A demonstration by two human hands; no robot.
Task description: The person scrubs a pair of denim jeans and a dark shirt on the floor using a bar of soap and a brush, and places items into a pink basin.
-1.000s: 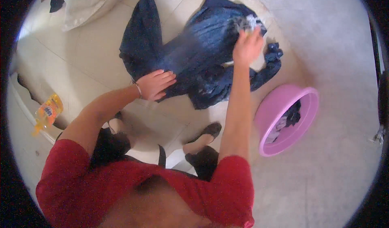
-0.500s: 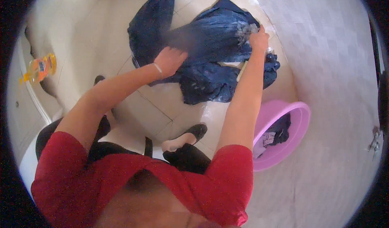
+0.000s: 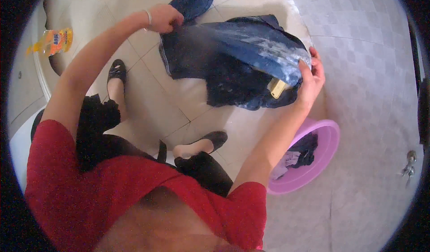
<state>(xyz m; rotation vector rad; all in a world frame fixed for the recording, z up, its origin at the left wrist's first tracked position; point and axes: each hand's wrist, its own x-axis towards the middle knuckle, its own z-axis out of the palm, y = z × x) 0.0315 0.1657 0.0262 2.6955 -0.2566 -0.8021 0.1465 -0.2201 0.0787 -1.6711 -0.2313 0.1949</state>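
Dark blue jeans lie spread on the tiled floor, with one leg drawn taut between my hands and white suds streaked along it. My left hand is closed on the denim at the far left, a bracelet at its wrist. At the other end, my right hand grips the foamy edge of the jeans between thumb and fingers. Just left of the right hand, a small pale yellow block rests on the dark fabric; its kind is unclear. Part of it is covered by the raised cloth.
A pink basin with dark and pale clothes stands at the right. An orange-yellow bottle is at the far left. My feet in black shoes are close to the jeans. A metal tap sticks out at the right edge.
My left hand has moved away and to the left, pulling the denim with it. My right hand has shifted right and nearer. The yellow block shows more plainly beneath the raised cloth.
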